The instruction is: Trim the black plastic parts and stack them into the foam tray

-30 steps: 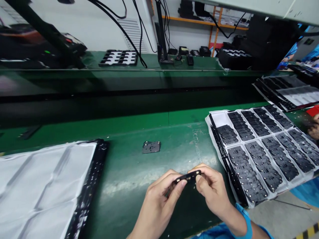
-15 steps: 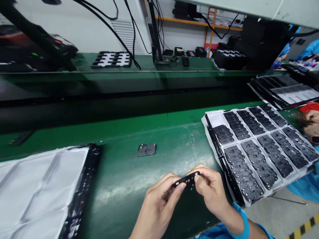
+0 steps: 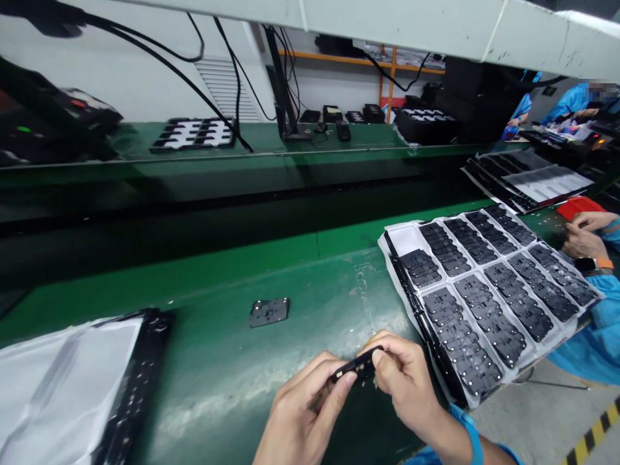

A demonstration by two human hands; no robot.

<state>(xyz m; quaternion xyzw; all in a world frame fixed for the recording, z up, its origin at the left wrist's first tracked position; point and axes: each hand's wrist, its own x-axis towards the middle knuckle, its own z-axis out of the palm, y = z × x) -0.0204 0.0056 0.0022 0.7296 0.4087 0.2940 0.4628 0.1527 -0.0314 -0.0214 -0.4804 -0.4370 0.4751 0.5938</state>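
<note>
Both my hands pinch one small flat black part [image 3: 357,367] above the near edge of the green bench. My left hand [image 3: 303,413] grips its left end with thumb and fingers closed. Its right end sits between the closed fingers of my right hand [image 3: 405,384]. A blue cuff shows on my right wrist. To the right of my hands lies a white tray [image 3: 404,236] with rows of stacked black parts [image 3: 484,284]. One loose black part [image 3: 269,312] lies flat on the bench beyond my hands.
A stack of black trays under a white sheet [image 3: 68,387] sits at the left. A dark conveyor belt [image 3: 194,213] runs across behind the bench. More trays [image 3: 527,177] lie at the far right, where another person's hands [image 3: 584,236] work. Cables hang above.
The view has tilted up and to the right, so everything has slid left and down. My hands keep hold of the same part. The other person's hands have come further into view.
</note>
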